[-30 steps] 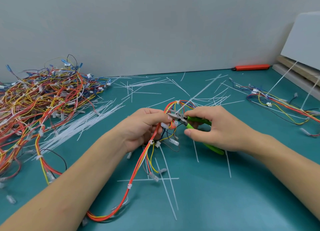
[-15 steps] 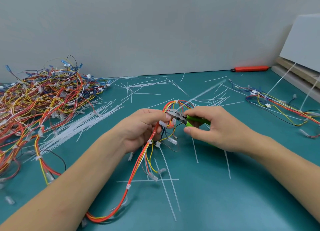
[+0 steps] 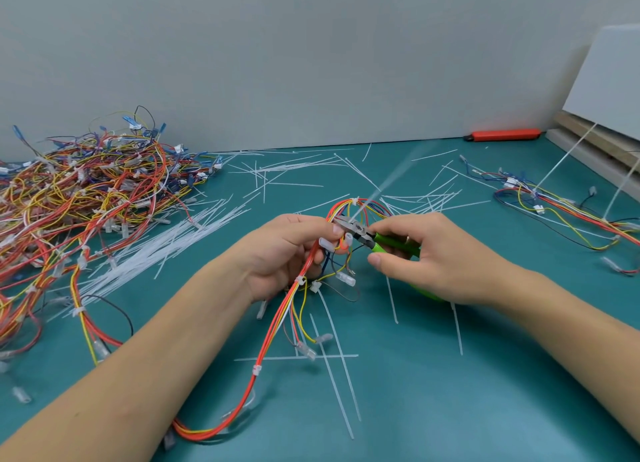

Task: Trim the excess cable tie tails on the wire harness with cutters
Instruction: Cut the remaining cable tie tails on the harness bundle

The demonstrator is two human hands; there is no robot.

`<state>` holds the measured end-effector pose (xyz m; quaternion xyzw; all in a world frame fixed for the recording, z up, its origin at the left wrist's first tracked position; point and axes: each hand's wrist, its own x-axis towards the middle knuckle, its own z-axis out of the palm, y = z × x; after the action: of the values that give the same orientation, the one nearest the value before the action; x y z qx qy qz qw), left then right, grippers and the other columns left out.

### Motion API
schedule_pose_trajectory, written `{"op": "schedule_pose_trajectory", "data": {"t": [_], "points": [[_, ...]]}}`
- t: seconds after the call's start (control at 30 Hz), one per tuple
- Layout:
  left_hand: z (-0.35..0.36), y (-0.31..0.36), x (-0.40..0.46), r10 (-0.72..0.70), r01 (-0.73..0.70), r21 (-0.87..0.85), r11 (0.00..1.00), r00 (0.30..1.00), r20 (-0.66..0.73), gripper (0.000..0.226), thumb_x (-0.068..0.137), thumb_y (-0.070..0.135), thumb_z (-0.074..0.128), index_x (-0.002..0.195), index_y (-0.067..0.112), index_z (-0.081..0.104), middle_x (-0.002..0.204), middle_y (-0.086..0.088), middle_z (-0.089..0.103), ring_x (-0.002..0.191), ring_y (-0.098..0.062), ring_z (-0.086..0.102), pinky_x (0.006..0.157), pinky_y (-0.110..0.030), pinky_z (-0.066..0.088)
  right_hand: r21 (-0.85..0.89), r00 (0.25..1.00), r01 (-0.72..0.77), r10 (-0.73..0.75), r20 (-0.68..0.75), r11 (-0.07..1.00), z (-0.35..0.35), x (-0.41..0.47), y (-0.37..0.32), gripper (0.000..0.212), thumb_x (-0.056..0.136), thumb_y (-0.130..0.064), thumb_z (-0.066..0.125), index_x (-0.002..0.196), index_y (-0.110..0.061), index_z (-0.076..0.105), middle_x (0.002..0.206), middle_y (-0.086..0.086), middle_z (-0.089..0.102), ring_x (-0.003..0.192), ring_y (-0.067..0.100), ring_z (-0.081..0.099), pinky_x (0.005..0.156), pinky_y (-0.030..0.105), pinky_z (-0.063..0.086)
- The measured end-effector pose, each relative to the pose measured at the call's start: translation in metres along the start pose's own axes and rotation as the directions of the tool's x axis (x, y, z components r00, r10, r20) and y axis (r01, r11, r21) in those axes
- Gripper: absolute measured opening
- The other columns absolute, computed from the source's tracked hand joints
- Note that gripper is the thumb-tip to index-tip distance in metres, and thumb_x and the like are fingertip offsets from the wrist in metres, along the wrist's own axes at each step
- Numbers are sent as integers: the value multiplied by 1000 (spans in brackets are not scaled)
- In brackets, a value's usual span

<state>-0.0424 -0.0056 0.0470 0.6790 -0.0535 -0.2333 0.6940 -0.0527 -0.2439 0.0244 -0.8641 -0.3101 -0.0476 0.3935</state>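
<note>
My left hand (image 3: 284, 250) grips a wire harness (image 3: 277, 323) of red, orange, yellow and white wires at table centre. The harness loops above my fingers and trails down toward me. My right hand (image 3: 429, 257) grips green-handled cutters (image 3: 381, 239), whose metal jaws sit against the harness just right of my left fingertips. A long white cable tie tail (image 3: 391, 177), blurred, rises up and to the right from the jaws. Small white ties (image 3: 300, 281) band the harness lower down.
A big heap of wire harnesses (image 3: 86, 198) fills the left side. More harnesses (image 3: 561, 208) lie at the right. Cut white tie tails (image 3: 332, 368) litter the teal table (image 3: 450, 392). An orange tool (image 3: 502, 135) lies by the back wall; boards (image 3: 595, 139) lean at far right.
The cutter handles have drawn together in my right hand. The long tie tail has blurred and shifted up and to the right. My left hand holds the harness in the same place.
</note>
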Motion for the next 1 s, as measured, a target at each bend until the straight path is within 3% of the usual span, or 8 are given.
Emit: {"op": "schedule_pose_trajectory", "data": {"t": [0.13, 0.5, 0.63, 0.93, 1.0], "points": [[-1, 1, 0, -3, 3, -12, 1000, 1000, 5, 35, 93, 9, 61, 62, 18, 73, 71, -1, 70, 46, -4, 47, 50, -18, 36, -25, 1000, 10, -9, 28, 1000, -5, 1, -3, 8, 98, -22, 71, 104, -17, 73, 70, -5, 52, 62, 6, 42, 60, 17, 36], [-2, -1, 2, 11, -12, 15, 1000, 1000, 24, 19, 84, 9, 70, 67, 15, 76, 70, -3, 71, 45, -4, 47, 47, -15, 39, 15, 999, -22, 23, -27, 1000, 1, -2, -3, 26, 86, -40, 73, 105, -21, 74, 75, -5, 63, 66, 14, 58, 67, 35, 52], [-3, -1, 2, 14, -15, 35, 999, 999, 32, 12, 74, 15, 71, 63, 15, 76, 69, -1, 71, 45, -4, 47, 46, -15, 38, 30, 999, -24, 25, -23, 999, 3, -3, -4, 28, 86, -39, 74, 108, -21, 74, 79, -4, 66, 68, 15, 61, 69, 37, 53], [-5, -1, 3, 29, -31, 52, 998, 999, 22, 22, 85, 5, 70, 64, 15, 73, 69, -3, 70, 44, -4, 46, 43, -12, 36, 41, 1000, -4, 5, -20, 999, 2, -2, -4, 21, 91, -25, 79, 111, -19, 75, 80, -3, 64, 69, 15, 58, 72, 40, 53], [-4, 0, 2, 22, -23, 65, 998, 999, 26, 14, 78, 9, 72, 65, 15, 73, 67, -3, 68, 43, -4, 45, 40, -13, 35, 39, 1000, 4, -3, -22, 999, 2, -2, -4, 21, 91, -21, 80, 112, -18, 75, 81, -3, 65, 71, 15, 59, 73, 41, 53]]}}
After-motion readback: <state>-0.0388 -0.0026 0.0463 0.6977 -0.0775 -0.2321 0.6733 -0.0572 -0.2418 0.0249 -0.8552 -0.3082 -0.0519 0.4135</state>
